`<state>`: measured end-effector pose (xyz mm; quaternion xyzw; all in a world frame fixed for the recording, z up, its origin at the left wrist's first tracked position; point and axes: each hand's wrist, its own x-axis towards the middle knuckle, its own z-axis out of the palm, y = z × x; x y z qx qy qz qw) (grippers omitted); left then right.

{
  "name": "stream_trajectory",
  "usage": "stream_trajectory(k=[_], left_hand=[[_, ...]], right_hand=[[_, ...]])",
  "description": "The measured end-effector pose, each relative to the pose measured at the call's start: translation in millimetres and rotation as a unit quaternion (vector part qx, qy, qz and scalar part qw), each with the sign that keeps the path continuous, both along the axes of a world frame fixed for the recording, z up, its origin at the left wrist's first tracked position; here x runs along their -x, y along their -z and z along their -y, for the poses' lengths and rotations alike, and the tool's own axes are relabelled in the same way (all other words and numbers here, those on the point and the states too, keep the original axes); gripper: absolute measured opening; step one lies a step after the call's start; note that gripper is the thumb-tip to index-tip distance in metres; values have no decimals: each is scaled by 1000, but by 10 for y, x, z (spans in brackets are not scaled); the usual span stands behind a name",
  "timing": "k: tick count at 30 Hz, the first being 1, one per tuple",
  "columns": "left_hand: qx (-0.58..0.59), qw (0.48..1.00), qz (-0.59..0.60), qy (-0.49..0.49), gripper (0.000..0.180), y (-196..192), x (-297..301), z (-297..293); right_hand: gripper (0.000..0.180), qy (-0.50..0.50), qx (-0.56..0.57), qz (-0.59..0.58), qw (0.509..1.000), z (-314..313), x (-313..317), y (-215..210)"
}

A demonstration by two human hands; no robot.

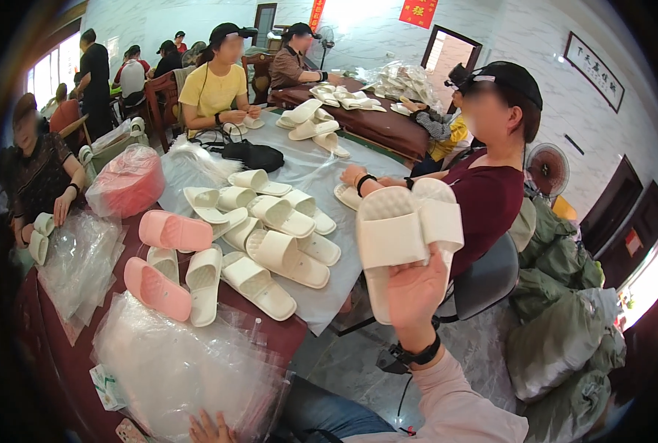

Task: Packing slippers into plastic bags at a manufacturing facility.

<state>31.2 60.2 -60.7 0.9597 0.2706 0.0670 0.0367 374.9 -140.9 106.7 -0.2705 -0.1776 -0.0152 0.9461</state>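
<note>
My right hand [416, 292] is raised on the right, its fingers wrapped round a pair of cream slippers [391, 240] held upright, toes pointing down. The two slippers sit side by side, with wide straps and padded-looking soles. At the bottom edge my left hand [212, 430] rests, fingers spread, on a stack of clear plastic bags [185, 369]; part of that hand is cut off by the frame. Beyond the bags lies a heap of cream slippers [277, 247]. Two pink slippers [175, 231] lie at the heap's left side.
A pink bundle in clear plastic [127, 179] and loose plastic bags [81, 258] lie on the left. A person in dark red [484, 199] sits close by on the right, others around the tables. Stuffed green sacks [557, 340] line the right side. A small box [107, 387] is near the bags.
</note>
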Motion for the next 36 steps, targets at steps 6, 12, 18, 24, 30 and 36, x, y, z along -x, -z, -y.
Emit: stream_trajectory(k=[6,12,18,24,30,36], left_hand=[[-7,1000,18,-15,50,565,219,-127],[104,988,111,-30,41,-108,-35,-66],[152,972,177,-27,43,-227,-32,-147],[151,970,191,-17,41,-299,-75,-152],[113,979,168,9,44,-430,-197,-3],[142,971,185,42,46,-520,-313,128]], right_hand=[[47,46,28,10,998,-81,72,109],[44,-174,99,-77,977,-112,457,299],[30,-397,455,-165,780,-70,745,810],[39,-516,482,-204,678,-197,1025,873],[34,-345,520,-64,779,-262,1234,1162],[33,-231,513,-32,826,-335,1330,1141]])
